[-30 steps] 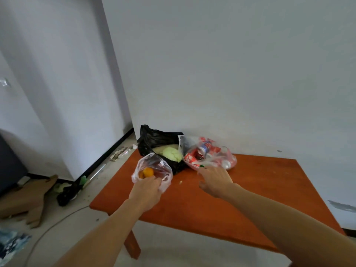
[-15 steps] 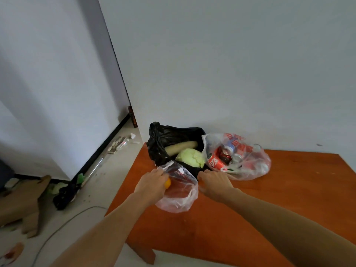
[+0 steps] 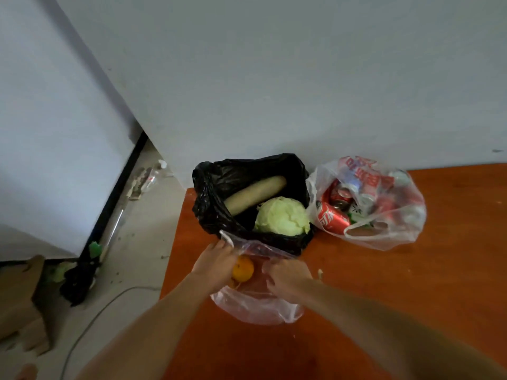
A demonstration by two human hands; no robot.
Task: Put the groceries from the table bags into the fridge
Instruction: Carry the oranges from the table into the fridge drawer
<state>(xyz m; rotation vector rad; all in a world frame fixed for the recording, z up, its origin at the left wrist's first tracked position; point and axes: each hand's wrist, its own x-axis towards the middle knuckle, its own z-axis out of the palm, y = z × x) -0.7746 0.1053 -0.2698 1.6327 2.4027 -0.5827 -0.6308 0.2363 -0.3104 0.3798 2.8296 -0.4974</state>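
On the table [image 3: 417, 292], the right hand [image 3: 288, 275] now grips the clear bag [image 3: 258, 307].

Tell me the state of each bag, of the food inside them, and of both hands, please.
black bag: open, standing on the table, not held.
cabbage: lying inside the black bag.
long pale vegetable: leaning inside the black bag.
clear bag with cans: mouth open, on the table, not held.
small clear bag: held by both hands.
orange: inside the small clear bag.
left hand: grips the small clear bag.
right hand: grips the small clear bag.
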